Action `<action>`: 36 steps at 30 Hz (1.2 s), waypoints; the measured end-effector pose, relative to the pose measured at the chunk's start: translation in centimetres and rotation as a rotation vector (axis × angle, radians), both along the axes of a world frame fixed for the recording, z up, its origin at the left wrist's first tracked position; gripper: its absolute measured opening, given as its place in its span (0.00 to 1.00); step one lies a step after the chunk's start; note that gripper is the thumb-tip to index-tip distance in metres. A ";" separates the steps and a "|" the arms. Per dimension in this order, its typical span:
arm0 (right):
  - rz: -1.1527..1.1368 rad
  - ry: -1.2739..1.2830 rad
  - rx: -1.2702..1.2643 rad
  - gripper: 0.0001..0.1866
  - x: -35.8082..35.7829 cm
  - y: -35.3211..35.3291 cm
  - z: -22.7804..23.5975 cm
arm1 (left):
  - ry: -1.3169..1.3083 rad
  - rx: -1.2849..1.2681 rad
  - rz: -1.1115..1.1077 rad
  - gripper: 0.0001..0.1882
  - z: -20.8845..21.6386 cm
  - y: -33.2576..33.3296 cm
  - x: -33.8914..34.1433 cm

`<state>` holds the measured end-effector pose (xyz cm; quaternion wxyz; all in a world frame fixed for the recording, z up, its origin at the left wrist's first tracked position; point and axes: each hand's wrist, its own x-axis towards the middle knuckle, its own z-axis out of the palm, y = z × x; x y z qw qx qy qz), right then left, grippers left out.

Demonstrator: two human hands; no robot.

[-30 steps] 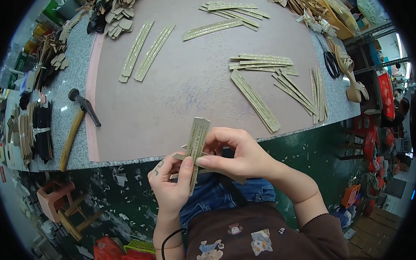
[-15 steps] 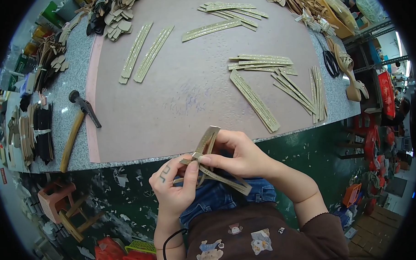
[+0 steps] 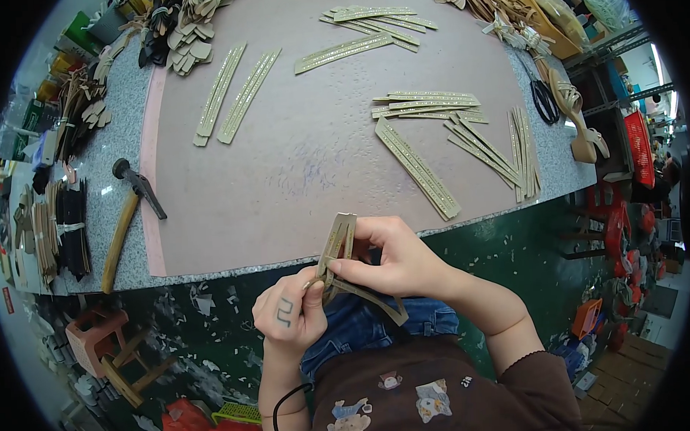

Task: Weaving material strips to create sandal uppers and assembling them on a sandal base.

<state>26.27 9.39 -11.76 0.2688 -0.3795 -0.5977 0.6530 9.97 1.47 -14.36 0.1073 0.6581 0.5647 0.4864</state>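
Note:
Just off the near table edge, my two hands hold looped olive-beige straps with gold-patterned faces, the kind used on sandals. My left hand is closed, thumb and forefinger pinching the straps low down. The right hand presses its thumb on them, its fingers curled behind. One strap end hangs over my lap. How the straps join is hidden between the fingers. On the mat beyond, a wide patterned strip lies slanting at the right, near a fanned pile of similar strips.
A pinkish-grey mat covers the table. At its left edge lies a hammer; at the right are black-handled scissors and a heeled sandal. Bundled straps line the left side. A stool stands on the floor.
My left hand has turned and dropped slightly, its back now showing more. The upper strap loop stands more upright, and the right thumb has shifted a little on it.

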 end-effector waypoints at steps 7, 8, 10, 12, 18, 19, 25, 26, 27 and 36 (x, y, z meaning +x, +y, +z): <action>0.106 0.193 0.176 0.05 4.6 0.2 1.7 | -0.141 -0.211 0.031 0.07 4.4 -0.6 4.0; 0.139 0.206 0.152 0.04 5.2 -0.4 2.0 | -0.173 -0.248 0.076 0.08 5.8 -1.4 5.1; 0.263 0.188 0.095 0.03 6.5 -1.2 3.7 | -0.135 -0.364 0.171 0.10 9.2 -3.5 7.0; 0.290 0.260 0.077 0.04 8.7 -2.0 6.0 | -0.069 -0.366 0.217 0.09 12.1 -4.9 9.9; 0.139 0.271 0.307 0.04 16.7 -0.1 10.1 | -0.236 -0.543 -0.001 0.11 13.2 -2.2 14.0; 0.116 0.247 0.359 0.04 16.8 1.1 10.3 | -0.179 -0.365 -0.068 0.07 14.0 0.2 14.7; -0.172 -0.017 0.449 0.03 14.0 3.9 9.0 | 0.220 0.051 -0.089 0.06 11.1 6.5 13.1; -0.170 -0.024 0.439 0.03 13.0 4.0 9.0 | 0.199 0.034 -0.034 0.06 10.8 6.5 12.2; -0.171 -0.034 0.430 0.04 11.9 4.0 9.0 | 0.177 0.019 0.018 0.05 10.5 6.2 11.1; -0.103 0.011 0.165 0.07 10.6 6.2 8.4 | 0.039 -0.128 0.180 0.05 9.5 7.2 9.4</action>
